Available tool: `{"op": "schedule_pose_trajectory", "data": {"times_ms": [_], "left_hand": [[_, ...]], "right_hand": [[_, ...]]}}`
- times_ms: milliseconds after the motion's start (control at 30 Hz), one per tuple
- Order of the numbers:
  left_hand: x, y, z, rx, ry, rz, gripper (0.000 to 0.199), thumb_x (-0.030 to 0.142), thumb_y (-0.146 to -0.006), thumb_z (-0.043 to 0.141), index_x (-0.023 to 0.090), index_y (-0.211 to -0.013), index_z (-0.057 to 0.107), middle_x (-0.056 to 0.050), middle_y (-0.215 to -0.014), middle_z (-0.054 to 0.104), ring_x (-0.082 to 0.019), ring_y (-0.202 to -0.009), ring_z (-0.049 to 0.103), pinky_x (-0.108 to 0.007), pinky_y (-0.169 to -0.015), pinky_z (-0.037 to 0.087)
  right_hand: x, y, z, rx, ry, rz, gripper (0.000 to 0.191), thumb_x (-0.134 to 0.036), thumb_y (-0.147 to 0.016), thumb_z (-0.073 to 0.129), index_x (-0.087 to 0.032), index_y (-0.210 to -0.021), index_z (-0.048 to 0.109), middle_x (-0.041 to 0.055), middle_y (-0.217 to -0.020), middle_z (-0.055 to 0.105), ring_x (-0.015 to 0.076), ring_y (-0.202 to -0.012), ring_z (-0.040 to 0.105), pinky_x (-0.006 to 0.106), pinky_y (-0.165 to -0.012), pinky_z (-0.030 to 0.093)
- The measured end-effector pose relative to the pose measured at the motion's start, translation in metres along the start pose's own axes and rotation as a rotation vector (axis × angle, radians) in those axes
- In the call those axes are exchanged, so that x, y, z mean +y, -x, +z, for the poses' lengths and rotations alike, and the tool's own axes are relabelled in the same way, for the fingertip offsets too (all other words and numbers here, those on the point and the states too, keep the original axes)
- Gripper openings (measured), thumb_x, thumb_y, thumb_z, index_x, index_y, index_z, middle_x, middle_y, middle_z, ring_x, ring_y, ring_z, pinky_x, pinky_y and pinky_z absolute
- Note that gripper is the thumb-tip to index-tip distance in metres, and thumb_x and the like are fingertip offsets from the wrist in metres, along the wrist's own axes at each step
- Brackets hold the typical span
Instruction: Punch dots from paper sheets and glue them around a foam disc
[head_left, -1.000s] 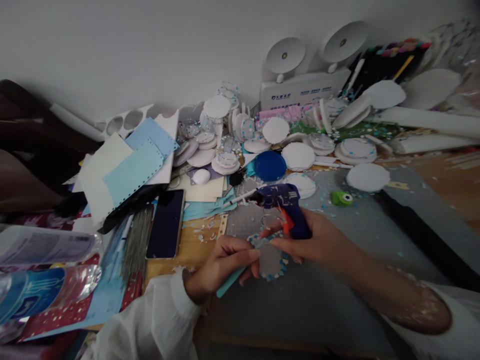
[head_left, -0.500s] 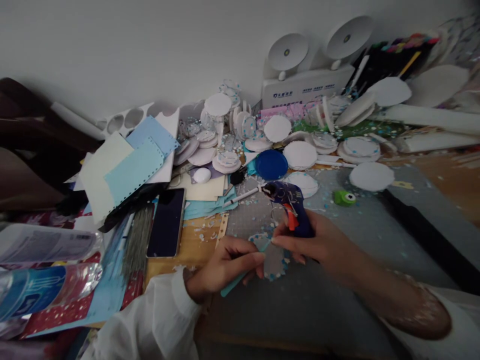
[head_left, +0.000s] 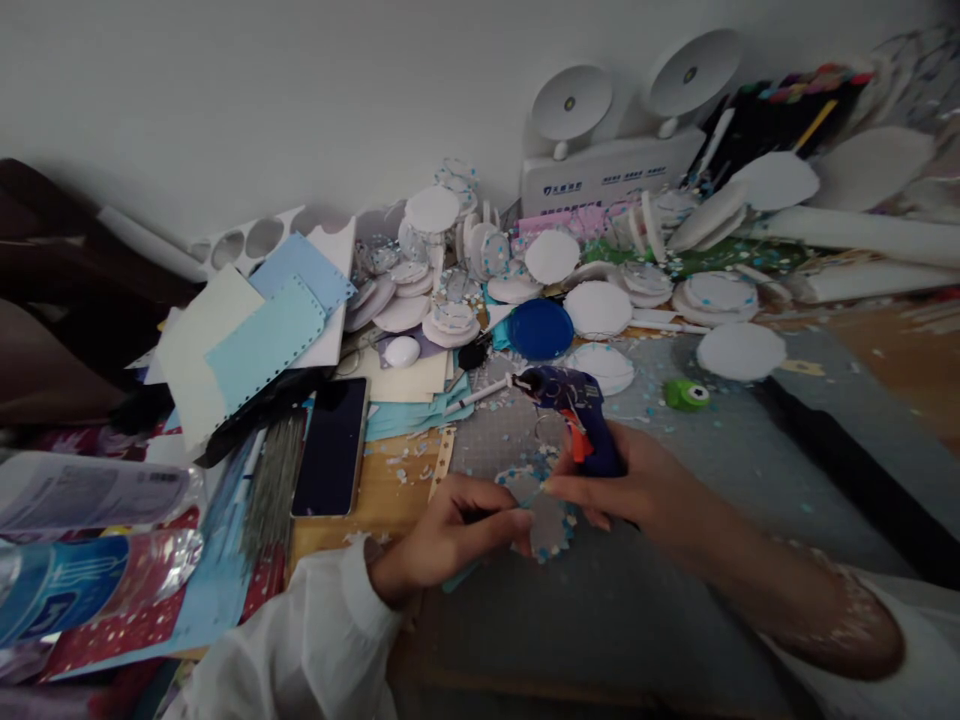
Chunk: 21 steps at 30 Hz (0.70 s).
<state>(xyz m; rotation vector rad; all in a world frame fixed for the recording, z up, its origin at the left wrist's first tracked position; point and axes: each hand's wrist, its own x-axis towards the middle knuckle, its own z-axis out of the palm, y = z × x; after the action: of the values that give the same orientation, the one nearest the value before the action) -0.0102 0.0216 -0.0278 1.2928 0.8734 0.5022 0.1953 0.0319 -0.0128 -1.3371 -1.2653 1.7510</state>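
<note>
My left hand is closed, thumb against fingers, pinching a narrow teal paper strip; most of the strip is hidden behind the fingers. My right hand is wrapped round the handle of a dark blue hot glue gun with an orange-red trigger, its nozzle pointing left. The right fingertips come close to the strip's upper end. Below and between the hands, a round piece edged with small blue and white bits lies on the grey cutting mat.
A phone and thin wires lie left of my left hand. Farther left are bottles. White discs crowd the back, with a blue round lid. A green punch sits right, near a long black object.
Less of the teal strip shows now, as it has turned between my fingers. The glue gun stays in my right hand, almost unmoved. The whole view has shifted slightly.
</note>
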Motion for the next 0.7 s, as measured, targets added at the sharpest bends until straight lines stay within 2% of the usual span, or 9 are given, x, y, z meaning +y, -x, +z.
{"op": "schedule_pose_trajectory", "data": {"times_ms": [300, 500, 600, 700], "left_hand": [[-0.003, 0.001, -0.002, -0.037, 0.098, -0.012, 0.042, 0.044, -0.085, 0.060, 0.009, -0.063, 0.068, 0.001, -0.049, 0.049, -0.005, -0.042, 0.038, -0.019, -0.042, 0.027], [-0.007, 0.000, -0.003, 0.020, 0.188, 0.020, 0.042, 0.045, -0.084, 0.062, 0.009, -0.062, 0.068, 0.001, -0.047, 0.049, -0.005, -0.039, 0.039, -0.019, -0.042, 0.028], [-0.008, 0.001, -0.004, 0.040, 0.212, 0.039, 0.042, 0.045, -0.083, 0.061, 0.009, -0.061, 0.068, 0.002, -0.044, 0.048, -0.005, -0.037, 0.040, -0.019, -0.041, 0.028], [-0.009, 0.001, -0.005, 0.047, 0.208, 0.034, 0.044, 0.047, -0.082, 0.062, 0.009, -0.060, 0.067, 0.002, -0.041, 0.047, -0.006, -0.035, 0.039, -0.019, -0.041, 0.029]], "right_hand": [[0.007, -0.002, -0.003, -0.055, 0.024, -0.020, 0.033, -0.040, -0.070, 0.073, -0.019, -0.081, 0.050, -0.0065, -0.057, 0.052, 0.0088, -0.047, 0.047, 0.023, -0.046, 0.038], [0.003, 0.000, -0.009, -0.059, 0.048, -0.034, 0.032, -0.042, -0.072, 0.070, -0.020, -0.085, 0.051, -0.0019, -0.070, 0.059, 0.0094, -0.049, 0.047, 0.023, -0.046, 0.039], [-0.003, 0.005, -0.018, 0.078, 0.122, -0.105, 0.030, -0.043, -0.070, 0.070, -0.021, -0.079, 0.052, -0.0024, -0.066, 0.056, 0.0115, -0.051, 0.048, 0.024, -0.047, 0.040], [-0.002, 0.012, -0.029, 0.355, 0.325, -0.169, 0.027, -0.042, -0.066, 0.070, -0.021, -0.072, 0.053, -0.0012, -0.061, 0.056, 0.0145, -0.054, 0.050, 0.027, -0.049, 0.042]]}}
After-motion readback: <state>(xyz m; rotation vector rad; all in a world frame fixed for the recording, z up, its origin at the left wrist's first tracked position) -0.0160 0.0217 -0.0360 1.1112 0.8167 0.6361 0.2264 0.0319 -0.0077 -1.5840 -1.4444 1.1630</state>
